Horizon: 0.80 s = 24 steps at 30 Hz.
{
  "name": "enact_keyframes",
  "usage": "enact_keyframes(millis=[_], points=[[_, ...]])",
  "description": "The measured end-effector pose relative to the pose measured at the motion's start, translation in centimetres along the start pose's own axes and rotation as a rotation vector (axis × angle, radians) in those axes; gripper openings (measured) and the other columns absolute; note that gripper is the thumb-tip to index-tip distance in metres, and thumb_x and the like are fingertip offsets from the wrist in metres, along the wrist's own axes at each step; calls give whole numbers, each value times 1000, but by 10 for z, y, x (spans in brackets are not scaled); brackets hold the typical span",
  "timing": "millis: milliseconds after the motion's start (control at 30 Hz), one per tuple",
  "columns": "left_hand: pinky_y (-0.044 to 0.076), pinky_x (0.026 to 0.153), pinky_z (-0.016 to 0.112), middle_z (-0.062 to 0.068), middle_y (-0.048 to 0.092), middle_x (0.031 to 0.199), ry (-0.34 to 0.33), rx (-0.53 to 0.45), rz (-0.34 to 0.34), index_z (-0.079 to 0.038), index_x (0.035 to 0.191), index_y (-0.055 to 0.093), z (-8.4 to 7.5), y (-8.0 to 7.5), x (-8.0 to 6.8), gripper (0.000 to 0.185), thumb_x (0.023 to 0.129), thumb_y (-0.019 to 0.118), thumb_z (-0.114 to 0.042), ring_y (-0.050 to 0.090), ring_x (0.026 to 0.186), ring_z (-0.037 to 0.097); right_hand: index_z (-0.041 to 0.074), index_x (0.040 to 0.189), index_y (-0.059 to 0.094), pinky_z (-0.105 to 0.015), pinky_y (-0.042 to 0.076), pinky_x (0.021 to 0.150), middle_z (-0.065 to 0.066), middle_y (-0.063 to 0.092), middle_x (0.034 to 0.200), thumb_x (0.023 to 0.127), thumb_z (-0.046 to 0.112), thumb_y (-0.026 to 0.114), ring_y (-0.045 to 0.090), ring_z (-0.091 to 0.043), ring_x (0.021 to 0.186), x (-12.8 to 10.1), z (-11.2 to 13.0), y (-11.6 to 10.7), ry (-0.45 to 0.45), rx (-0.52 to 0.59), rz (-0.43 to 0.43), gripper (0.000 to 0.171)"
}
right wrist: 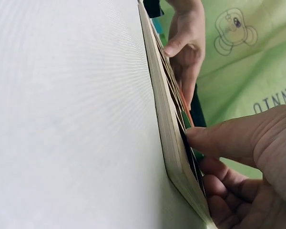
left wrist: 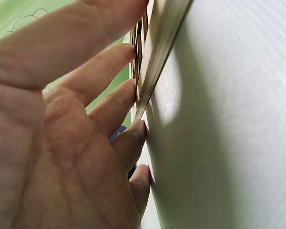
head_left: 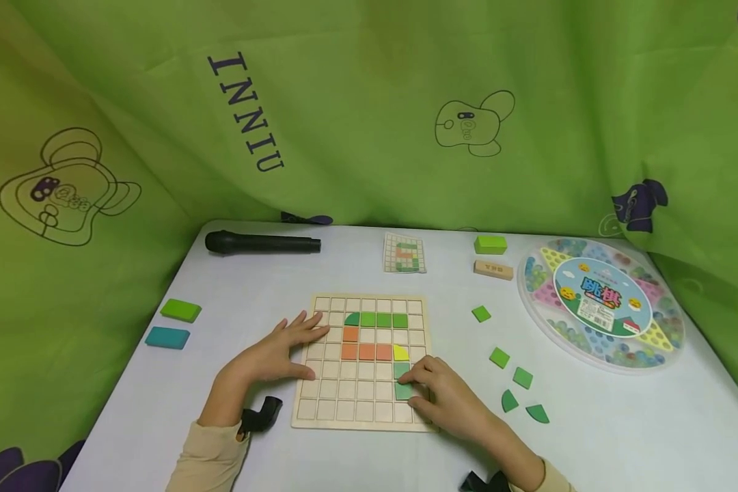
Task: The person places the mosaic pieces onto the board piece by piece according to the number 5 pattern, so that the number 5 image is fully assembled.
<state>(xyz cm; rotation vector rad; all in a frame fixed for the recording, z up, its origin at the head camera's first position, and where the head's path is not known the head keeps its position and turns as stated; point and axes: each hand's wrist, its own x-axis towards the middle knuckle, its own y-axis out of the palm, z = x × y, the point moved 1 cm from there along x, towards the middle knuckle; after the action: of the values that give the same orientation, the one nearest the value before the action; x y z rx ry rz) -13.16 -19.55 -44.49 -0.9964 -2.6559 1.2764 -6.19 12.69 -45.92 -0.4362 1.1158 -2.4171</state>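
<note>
While the left hand (head_left: 277, 352) lies flat steadying the gridded wooden board (head_left: 364, 362), the right hand (head_left: 445, 400) pinches a green square tile (head_left: 404, 391) into a lower-right cell, seemingly mid-placement, needing it squared and pressed flush.

Green cartoon-print cloth (head_left: 369, 109), orange tiles (head_left: 366, 352), yellow tile (head_left: 400, 352), black microphone (head_left: 261, 243)

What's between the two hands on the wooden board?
In the head view, orange tiles and empty grid squares of the board lie between the left hand and right hand.
</note>
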Motion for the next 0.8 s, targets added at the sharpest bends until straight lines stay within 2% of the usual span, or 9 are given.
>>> enact_keyframes(millis=[333,500,633,800], points=[[-2,117,55,7,19,158,10,1,1,-14,146,39,1,0,1,85,73,79,-31,4,147,35,19,107,68,-22,47,77,13,58,103,82,16,73,51,-5,93,-4,-1,-2,-5,42,-33,26],[-2,117,57,9,19,158,4,5,-6,-13,146,39,-1,-1,-2,85,72,79,-31,4,146,36,17,109,67,-27,52,85,13,62,107,81,16,74,58,-6,99,-7,-2,-17,15,51,-70,29],[-2,116,57,10,18,158,10,-11,-1,-11,146,39,-3,-2,-3,85,73,79,-30,3,146,37,15,109,67,-31,54,87,13,63,108,77,12,77,60,-8,102,-25,-13,-36,52,4,-153,34],[-2,116,57,10,19,158,16,-13,2,-11,146,39,-3,-2,-2,84,74,78,-30,3,146,38,15,110,68,-18,50,83,13,64,107,73,10,80,61,-8,99,-63,-34,-57,109,-98,-259,39]])
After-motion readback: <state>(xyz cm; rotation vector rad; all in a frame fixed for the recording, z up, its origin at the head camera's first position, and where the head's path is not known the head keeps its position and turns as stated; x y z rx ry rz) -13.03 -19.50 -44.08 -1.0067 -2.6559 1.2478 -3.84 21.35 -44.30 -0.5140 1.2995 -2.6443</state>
